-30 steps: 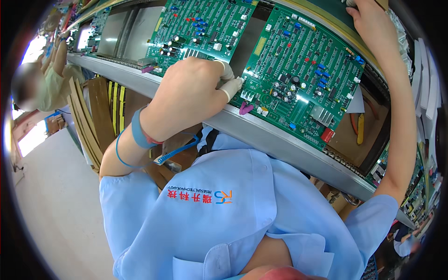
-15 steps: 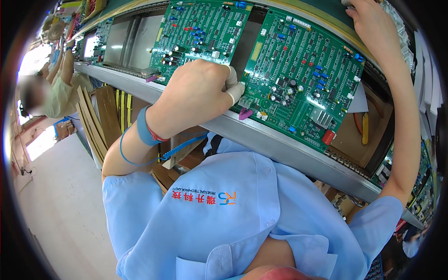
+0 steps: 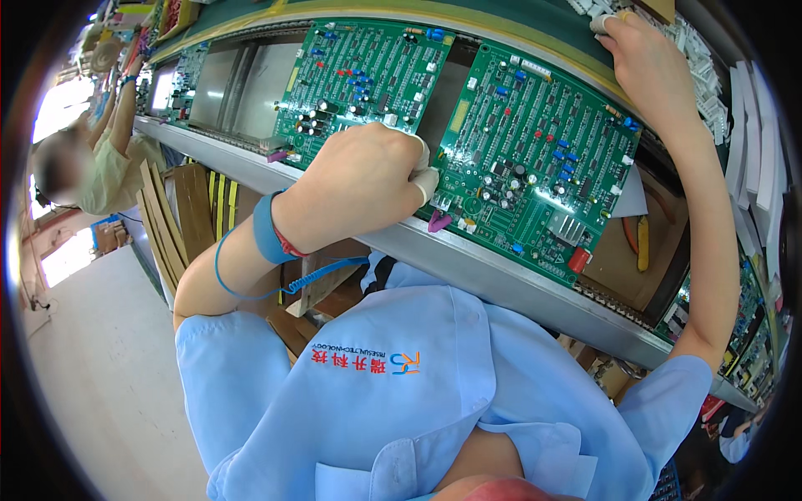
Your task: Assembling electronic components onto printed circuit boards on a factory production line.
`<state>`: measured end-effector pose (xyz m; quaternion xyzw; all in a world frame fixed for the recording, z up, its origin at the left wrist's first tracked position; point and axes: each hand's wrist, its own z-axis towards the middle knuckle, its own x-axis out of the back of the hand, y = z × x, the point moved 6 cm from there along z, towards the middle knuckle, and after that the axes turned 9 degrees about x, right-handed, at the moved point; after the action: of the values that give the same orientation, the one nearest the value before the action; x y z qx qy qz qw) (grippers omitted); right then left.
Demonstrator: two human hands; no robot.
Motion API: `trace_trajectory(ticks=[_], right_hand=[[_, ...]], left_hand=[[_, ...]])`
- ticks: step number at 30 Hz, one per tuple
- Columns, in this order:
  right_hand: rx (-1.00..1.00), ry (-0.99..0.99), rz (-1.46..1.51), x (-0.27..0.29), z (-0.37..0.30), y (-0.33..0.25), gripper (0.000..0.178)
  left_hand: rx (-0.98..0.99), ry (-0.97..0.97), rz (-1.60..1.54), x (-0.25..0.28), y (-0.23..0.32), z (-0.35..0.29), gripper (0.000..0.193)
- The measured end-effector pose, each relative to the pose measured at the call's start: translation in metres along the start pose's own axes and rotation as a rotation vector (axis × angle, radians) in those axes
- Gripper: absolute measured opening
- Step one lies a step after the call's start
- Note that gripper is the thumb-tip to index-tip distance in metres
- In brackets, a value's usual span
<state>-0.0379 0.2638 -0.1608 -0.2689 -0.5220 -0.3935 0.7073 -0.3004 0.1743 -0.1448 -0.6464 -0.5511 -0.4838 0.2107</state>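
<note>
My left hand (image 3: 355,179) is closed in a pinch at the left edge of the right-hand green circuit board (image 3: 501,209). White finger cots cover its fingertips, and what they grip, if anything, is hidden. A purple part (image 3: 439,221) sits just below those fingers on the board's near edge. Beyond the board's far right corner, my right hand (image 3: 652,71) has its cot-covered fingers bent together beside a pile of white connectors (image 3: 702,92); whether a piece is between them is hard to make out. A second green circuit board (image 3: 359,83) lies to the left, partly behind my left hand.
The boards rest on a metal-edged conveyor rail (image 3: 493,255). Orange-handled pliers (image 3: 642,242) lie right of the nearer board. A blue coiled cord (image 3: 322,274) runs from my left wrist strap. Another person (image 3: 109,171) works at the far left. Cardboard strips (image 3: 196,200) stand below the rail.
My right hand has come nearer and left, bringing its fingertips into view beside the white connectors. My left hand stays pinched at the board's edge. The whole view has shifted slightly.
</note>
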Motion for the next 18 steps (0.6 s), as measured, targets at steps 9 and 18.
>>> trace_trajectory(ticks=[9, 18], right_hand=[[-0.050, -0.066, 0.264, 0.003, 0.003, 0.014, 0.017], [-0.345, -0.202, 0.177, 0.036, 0.019, -0.023, 0.018]], left_hand=[[-0.019, -0.100, 0.002, -0.001, 0.000, 0.003, 0.022], [0.047, -0.070, -0.081, 0.005, -0.007, -0.003, 0.022]])
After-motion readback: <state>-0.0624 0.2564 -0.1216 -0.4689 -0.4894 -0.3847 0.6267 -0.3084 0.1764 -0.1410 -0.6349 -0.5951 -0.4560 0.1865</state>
